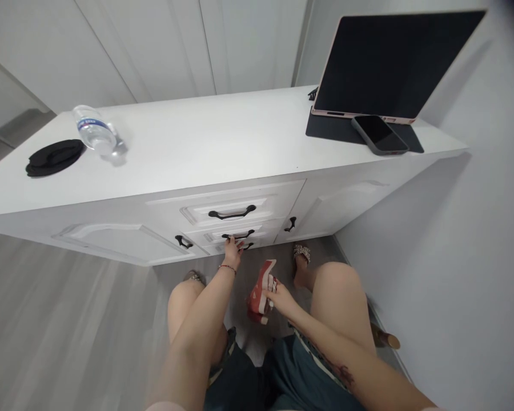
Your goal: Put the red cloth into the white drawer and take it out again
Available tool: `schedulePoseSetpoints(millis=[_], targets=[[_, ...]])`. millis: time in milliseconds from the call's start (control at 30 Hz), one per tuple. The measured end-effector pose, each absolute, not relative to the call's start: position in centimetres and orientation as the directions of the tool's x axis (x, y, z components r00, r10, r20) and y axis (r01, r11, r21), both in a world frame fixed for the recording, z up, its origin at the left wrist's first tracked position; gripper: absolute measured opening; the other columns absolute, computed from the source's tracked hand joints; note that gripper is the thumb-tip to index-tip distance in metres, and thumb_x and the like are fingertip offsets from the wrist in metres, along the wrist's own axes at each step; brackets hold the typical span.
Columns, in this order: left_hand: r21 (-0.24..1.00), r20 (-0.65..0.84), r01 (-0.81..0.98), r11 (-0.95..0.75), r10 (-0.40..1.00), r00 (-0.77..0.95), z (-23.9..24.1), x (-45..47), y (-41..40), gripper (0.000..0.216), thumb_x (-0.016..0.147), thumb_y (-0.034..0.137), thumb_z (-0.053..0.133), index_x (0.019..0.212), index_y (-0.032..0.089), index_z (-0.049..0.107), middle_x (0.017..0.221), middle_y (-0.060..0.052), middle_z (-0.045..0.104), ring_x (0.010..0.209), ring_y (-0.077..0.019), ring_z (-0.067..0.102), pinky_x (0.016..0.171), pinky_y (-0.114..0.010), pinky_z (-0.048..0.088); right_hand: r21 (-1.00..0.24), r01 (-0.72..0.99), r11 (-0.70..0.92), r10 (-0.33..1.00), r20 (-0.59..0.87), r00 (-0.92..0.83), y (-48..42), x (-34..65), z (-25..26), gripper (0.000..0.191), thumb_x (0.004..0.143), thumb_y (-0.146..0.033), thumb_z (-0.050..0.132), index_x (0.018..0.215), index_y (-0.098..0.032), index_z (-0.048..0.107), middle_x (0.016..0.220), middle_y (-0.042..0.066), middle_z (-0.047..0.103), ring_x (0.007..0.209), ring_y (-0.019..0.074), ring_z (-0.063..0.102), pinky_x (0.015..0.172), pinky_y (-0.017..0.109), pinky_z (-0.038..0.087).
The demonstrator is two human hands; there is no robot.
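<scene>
I look down at a white sideboard [205, 142] with three stacked drawers in its middle. My left hand [232, 251] reaches low and its fingers curl on the black handle of the bottom drawer [245, 246]. My right hand [278, 297] holds a red shoe with a white sole [260, 291] upright between my knees. Above the bottom drawer are the middle drawer handle [238, 235] and the top drawer handle [232, 213].
On the sideboard top lie a black cloth item [53, 157], a plastic water bottle [95, 130] on its side, a phone [379, 135] and a propped tablet [394, 63] on a black mat. Cabinet doors flank the drawers. A wall stands close on the right.
</scene>
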State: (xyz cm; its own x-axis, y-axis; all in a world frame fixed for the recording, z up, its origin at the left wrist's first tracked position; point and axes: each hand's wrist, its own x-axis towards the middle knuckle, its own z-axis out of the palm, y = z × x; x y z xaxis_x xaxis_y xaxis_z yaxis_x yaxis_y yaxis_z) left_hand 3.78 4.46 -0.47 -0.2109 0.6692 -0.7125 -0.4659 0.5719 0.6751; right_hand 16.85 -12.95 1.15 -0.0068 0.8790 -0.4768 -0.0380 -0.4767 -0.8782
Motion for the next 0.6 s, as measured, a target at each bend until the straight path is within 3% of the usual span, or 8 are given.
schedulePoseSetpoints(millis=[233,400,500,600], targets=[[0.680,-0.686,-0.472,0.560,0.714,-0.141,-1.5,3.8,2.6,0.021,0.090,0.040,0.051,0.085,0.020,0.052,0.083,-0.002,0.061,0.071,-0.0109,0.060,0.065,-0.024,0.041,-0.863,-0.045,-0.503,0.862,-0.504,0.049,-12.9,17.2,1.7,0.030,0.056,-0.021,0.057,0.087,-0.022,0.058,0.096,0.007,0.073,0.092,0.0257,0.066,0.090,0.040,0.048],[0.712,-0.645,-0.390,0.584,0.763,-0.037,-1.2,3.3,-0.3,0.019,0.075,0.031,0.071,0.078,0.017,0.059,0.079,-0.003,0.064,0.068,-0.0120,0.058,0.065,-0.026,0.041,-0.840,-0.071,-0.538,0.837,-0.542,0.071,-12.6,17.4,2.7,0.027,0.054,-0.021,0.058,0.080,-0.018,0.062,0.081,0.004,0.070,0.077,0.0219,0.064,0.076,0.035,0.049],[0.750,-0.614,-0.305,0.587,0.789,0.008,-0.5,2.3,-1.8,0.016,0.068,0.023,0.075,0.077,0.017,0.063,0.071,0.000,0.062,0.064,-0.0112,0.056,0.064,-0.025,0.041,-0.828,-0.169,-0.535,0.823,-0.556,0.116,-12.3,17.2,4.4,0.018,0.055,-0.022,0.058,0.071,-0.017,0.062,0.067,0.002,0.065,0.066,0.0184,0.059,0.064,0.030,0.048],[0.774,-0.597,-0.249,0.582,0.802,0.015,0.5,1.2,-3.0,0.014,0.064,0.016,0.074,0.074,0.016,0.065,0.061,0.004,0.057,0.055,-0.0083,0.050,0.061,-0.024,0.039,-0.846,-0.267,-0.462,0.843,-0.512,0.164,-13.4,17.6,6.9,0.012,0.059,-0.024,0.061,0.069,-0.018,0.061,0.065,0.002,0.062,0.069,0.0186,0.059,0.058,0.028,0.048]])
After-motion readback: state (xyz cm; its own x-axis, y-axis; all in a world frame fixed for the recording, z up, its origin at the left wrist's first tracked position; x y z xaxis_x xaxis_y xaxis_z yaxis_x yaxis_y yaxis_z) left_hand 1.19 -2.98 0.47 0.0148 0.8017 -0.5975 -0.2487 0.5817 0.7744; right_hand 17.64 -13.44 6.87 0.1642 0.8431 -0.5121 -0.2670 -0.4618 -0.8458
